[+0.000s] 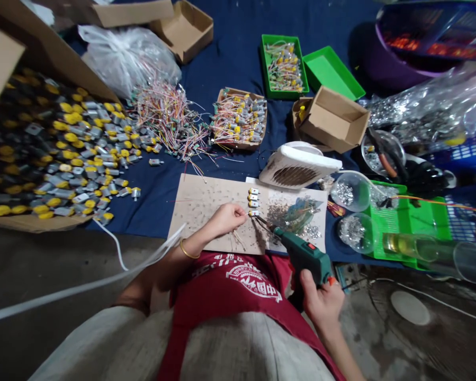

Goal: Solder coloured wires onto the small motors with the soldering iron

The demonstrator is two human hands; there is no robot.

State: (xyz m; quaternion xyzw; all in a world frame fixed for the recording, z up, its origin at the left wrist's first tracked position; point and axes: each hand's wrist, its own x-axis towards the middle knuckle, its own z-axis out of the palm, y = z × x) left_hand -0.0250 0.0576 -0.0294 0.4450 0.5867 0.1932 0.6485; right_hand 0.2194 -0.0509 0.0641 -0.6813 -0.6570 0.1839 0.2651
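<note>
My right hand (324,301) is wrapped round the grip of a green soldering gun (307,256). The gun's dark tip reaches left to the nearest of several small motors (253,205) with yellow ends, lined up in a column on the cardboard. My left hand (227,219) is closed in a pinch just left of that nearest motor; whatever lies between its fingertips is too small to make out. A few loose wires (240,239) lie on the cardboard sheet (200,203) below the left hand.
At left, a cardboard box (71,222) spills many motors. A heap of wires (170,119) and a box of wired motors (240,119) are behind. A white-framed fan-like unit (299,166) stands beyond the gun. Tubs of metal parts (351,190) and a green tray (428,222) are right.
</note>
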